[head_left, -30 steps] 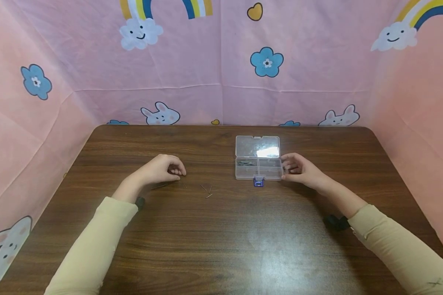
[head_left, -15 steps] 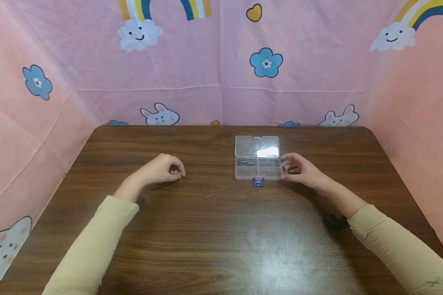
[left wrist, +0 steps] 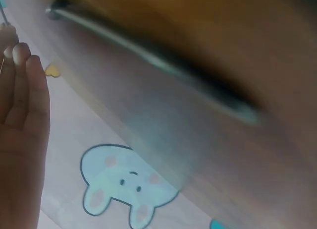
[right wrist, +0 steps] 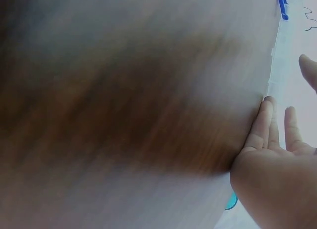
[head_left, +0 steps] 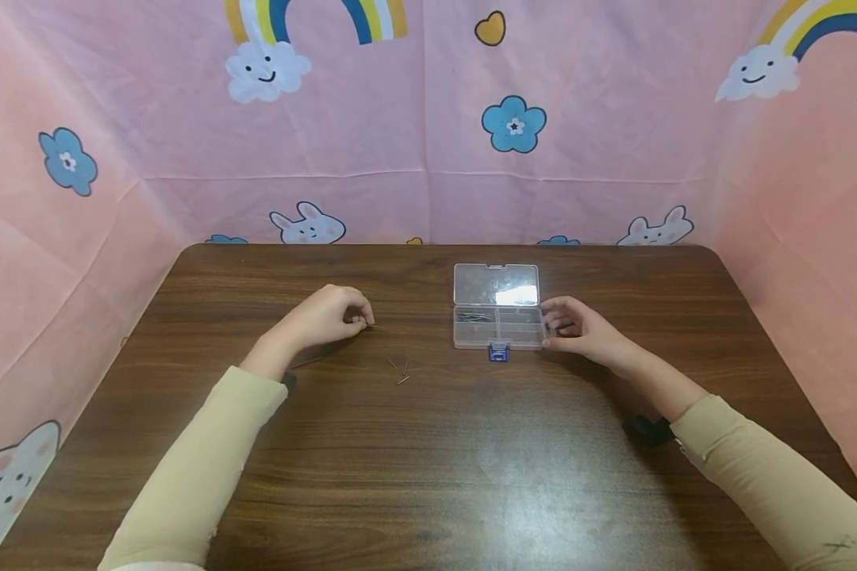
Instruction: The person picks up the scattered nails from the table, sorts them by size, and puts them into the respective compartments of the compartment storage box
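Observation:
My left hand [head_left: 326, 317] pinches a thin metal nail [head_left: 377, 327] between thumb and fingers, just above the table left of centre. In the left wrist view that nail [left wrist: 3, 13] rises from the fingertips at the upper left. The clear plastic box [head_left: 521, 336] stands with its lid [head_left: 477, 284] raised at the back; several nails [head_left: 474, 317] lie in its back left compartment. At the box's right side rests my right hand [head_left: 587, 333], thumb near the front corner, fingers relaxed along the wall; the right wrist view shows the fingers [right wrist: 267, 122] stretched out.
Three small nails [head_left: 403, 381] lie on the brown table [head_left: 428, 476] between the left hand and the box. Another nail [head_left: 309, 362] lies beside the left wrist, large in the left wrist view [left wrist: 153, 58]. Printed pink cloth [head_left: 371, 135] surrounds the table's back and sides.
The left hand has picked up a nail from the table and moved with it slightly right and toward the back. My right hand keeps its place beside the box.

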### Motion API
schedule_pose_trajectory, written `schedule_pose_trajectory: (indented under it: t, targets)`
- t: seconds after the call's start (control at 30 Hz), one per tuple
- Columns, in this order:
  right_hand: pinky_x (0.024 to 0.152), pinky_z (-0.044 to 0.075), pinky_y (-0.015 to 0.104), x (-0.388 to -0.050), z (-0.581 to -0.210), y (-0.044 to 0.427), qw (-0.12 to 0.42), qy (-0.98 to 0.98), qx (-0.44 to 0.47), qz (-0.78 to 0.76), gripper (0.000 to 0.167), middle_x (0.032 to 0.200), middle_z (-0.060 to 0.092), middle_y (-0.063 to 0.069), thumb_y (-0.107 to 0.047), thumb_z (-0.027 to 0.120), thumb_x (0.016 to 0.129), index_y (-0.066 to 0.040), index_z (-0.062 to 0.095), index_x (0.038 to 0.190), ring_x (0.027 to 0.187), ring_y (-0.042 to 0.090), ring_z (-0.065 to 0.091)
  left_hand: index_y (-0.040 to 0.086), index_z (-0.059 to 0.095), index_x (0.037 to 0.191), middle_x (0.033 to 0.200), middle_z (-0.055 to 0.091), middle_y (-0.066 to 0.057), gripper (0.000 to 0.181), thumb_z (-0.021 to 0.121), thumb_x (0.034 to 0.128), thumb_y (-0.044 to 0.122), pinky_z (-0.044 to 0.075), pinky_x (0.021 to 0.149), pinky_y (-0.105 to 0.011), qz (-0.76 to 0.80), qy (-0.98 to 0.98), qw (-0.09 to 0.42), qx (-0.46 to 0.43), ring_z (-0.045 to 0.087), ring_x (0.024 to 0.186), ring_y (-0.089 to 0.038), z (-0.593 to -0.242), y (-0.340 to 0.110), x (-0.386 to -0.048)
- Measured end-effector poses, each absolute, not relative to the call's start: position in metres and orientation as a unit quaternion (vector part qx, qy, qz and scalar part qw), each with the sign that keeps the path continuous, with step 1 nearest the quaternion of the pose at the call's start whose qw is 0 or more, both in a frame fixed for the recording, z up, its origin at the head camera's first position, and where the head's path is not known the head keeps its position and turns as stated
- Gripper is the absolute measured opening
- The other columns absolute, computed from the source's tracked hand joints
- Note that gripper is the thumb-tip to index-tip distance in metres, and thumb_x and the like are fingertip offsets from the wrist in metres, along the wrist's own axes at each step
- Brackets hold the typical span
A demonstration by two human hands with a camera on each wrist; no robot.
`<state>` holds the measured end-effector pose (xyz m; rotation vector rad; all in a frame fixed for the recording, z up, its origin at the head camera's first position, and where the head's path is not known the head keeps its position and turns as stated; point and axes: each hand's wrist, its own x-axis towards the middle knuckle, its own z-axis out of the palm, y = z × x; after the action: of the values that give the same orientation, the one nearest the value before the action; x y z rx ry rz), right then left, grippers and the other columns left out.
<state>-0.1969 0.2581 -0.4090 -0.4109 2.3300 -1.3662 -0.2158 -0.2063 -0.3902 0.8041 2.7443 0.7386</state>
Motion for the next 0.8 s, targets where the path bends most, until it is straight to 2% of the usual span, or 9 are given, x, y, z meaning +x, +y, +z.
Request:
schedule_pose_trajectory:
  t: [0.3,0.8]
  targets:
    - [0.1,0.045,0.016,-0.196,-0.408,0.256,0.201,0.837,-0.145,-0.487,0.059,0.138,0.057,0.024,-0.005,0.074,0.098,0.0,0.046,0.15,0.126,0.03,0.054,0.008,0.079,0.096,0.099,0.076,-0.006,0.011,0.072,0.0943,-0.001,0.057,0.081,-0.035,0.246,0.922,0.062,0.294,0.066,0.086,-0.019,-0.381,-0.174,-0.229]
    - [0.1,0.046,0.02,-0.193,-0.412,0.255,0.185,0.837,-0.159,-0.489,0.059,0.135,0.058,0.022,-0.005,0.074,0.098,0.001,0.046,0.149,0.121,0.023,0.056,0.007,0.079,0.096,0.097,0.077,-0.005,0.012,0.07,0.0928,-0.001,0.056,0.08,-0.033,0.23,0.907,0.032,0.352,0.066,0.085,-0.018,-0.376,-0.11,-0.238]
